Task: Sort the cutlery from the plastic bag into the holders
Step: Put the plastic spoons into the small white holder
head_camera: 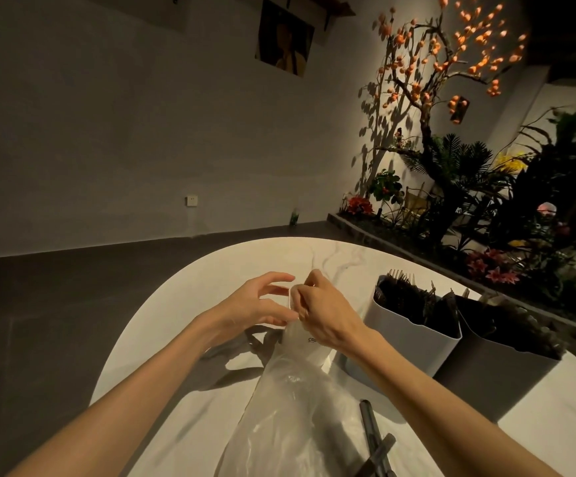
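Tabletop [190,342], white and rounded, carries everything. Plastic bag [290,407] lies at its centre, mouth raised. Right of the bag stand two holders: the light holder [407,342] nearer it, the dark holder [496,376] beyond, both with cutlery inside. At the bag's mouth, my right hand [324,315] pinches the plastic; my left hand [255,304] touches it, fingers loosely spread.
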A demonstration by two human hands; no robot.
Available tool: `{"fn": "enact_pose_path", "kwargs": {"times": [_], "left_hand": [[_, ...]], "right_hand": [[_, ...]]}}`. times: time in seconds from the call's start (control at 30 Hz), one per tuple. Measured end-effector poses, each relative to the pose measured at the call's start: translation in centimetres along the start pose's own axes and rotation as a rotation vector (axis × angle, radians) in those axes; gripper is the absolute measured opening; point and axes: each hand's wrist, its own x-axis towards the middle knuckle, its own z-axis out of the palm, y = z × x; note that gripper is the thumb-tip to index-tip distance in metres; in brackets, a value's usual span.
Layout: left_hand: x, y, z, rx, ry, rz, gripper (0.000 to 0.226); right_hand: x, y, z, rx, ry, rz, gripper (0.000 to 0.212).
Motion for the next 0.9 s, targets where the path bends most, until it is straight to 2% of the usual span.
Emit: {"fn": "enact_pose_path", "kwargs": {"times": [0.07, 0.13, 0.2, 0.27, 0.33, 0.4, 0.47, 0.57, 0.67, 0.77, 0.83, 0.9], "left_hand": [[-0.1, 0.1, 0.0, 0.007, 0.008, -0.010, 0.073], [-0.4, 0.3, -0.1, 0.029, 0.054, -0.013, 0.064], [-0.8, 0.8, -0.1, 0.083, 0.159, 0.019, 0.053], [-1.2, 1.5, -0.1, 0.131, 0.311, 0.092, 0.046], [-1.8, 2.8, 0.3, 0.158, 0.429, 0.159, 0.040], [-2.5, 4.0, 1.2, 0.203, 0.459, 0.206, 0.033], [-3.3, 5.2, 2.6, 0.241, 0.409, 0.230, 0.027], [-5.0, 6.5, 5.6, 0.264, 0.302, 0.236, 0.021], [-6.4, 6.7, 8.3, 0.284, 0.214, 0.213, 0.024], [-7.8, 5.7, 10.8, 0.341, 0.087, 0.146, 0.023], [-9.0, 4.4, 12.3, 0.452, -0.010, 0.063, 0.017], [-10.1, 3.0, 13.6, 0.582, -0.084, -0.010, 0.013]], "right_hand": [[0.1, 0.0, -0.2, -0.059, 0.120, -0.003, 0.040], [0.0, -0.4, -0.8, -0.125, 0.244, -0.024, 0.041], [-0.3, -0.4, -0.9, -0.094, 0.224, -0.058, 0.041], [-0.8, -0.4, -0.7, -0.031, 0.112, -0.090, 0.042], [-1.5, -0.4, -1.5, 0.015, 0.155, -0.111, 0.041], [-2.4, -0.4, -3.3, 0.042, 0.259, -0.124, 0.039], [-3.9, -0.3, -4.9, 0.027, 0.276, -0.151, 0.040], [-7.2, 0.0, -6.3, 0.001, 0.193, -0.104, 0.041], [-10.5, 0.3, -6.7, 0.017, 0.069, 0.084, 0.041], [-13.7, 0.5, -6.8, -0.059, -0.222, 0.319, 0.039], [-16.1, 0.4, -6.9, -0.040, -0.465, 0.469, 0.032], [-18.4, 0.1, -7.0, 0.006, -0.624, 0.559, 0.029]]}}
